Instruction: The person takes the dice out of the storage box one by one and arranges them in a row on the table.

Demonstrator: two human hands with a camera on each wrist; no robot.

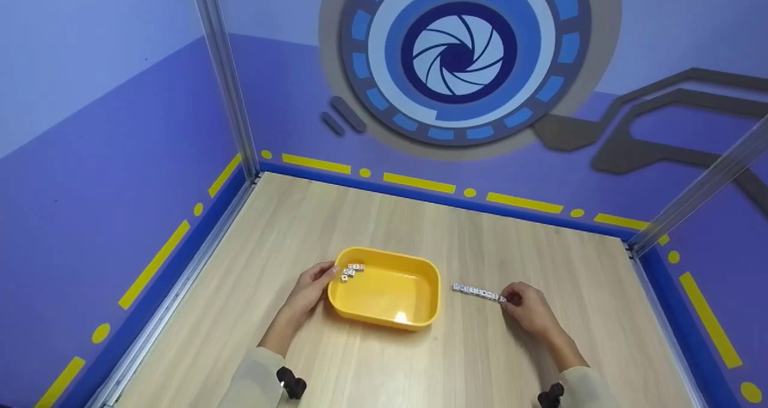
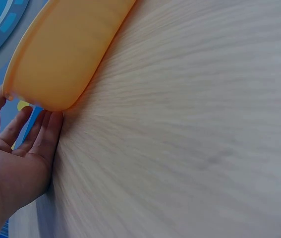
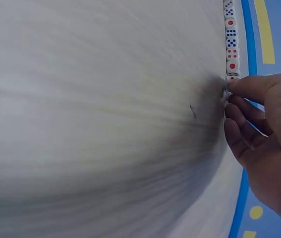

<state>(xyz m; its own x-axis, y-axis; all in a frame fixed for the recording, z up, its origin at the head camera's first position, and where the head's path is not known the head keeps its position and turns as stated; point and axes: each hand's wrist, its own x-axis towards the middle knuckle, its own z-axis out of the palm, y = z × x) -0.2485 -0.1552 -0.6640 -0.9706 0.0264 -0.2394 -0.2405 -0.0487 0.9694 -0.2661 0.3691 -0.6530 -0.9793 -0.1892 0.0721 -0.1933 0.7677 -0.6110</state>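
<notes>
On the table stands a yellow plastic box (image 1: 384, 323) with several white dice (image 1: 351, 271) lying in its far left corner. At its left end my left hand (image 1: 311, 287) holds the wall, thumb at the rim and fingers against the outer side lower down, as the left wrist view (image 2: 24, 148) tells. Right of the box, a straight row of dice (image 1: 477, 291) lies on the wood. My right hand (image 1: 531, 308) pinches the die at the row's right end. In the right wrist view, red and blue pips show on the row (image 3: 231, 43); fingertips mostly cover the end die.
The light wooden tabletop (image 1: 414, 372) extends around the box and the row. Blue printed walls (image 1: 288, 96) with yellow dashes and metal corner posts (image 1: 225, 72) enclose its back and sides. A black wrist device (image 1: 291, 384) sits at the left sleeve.
</notes>
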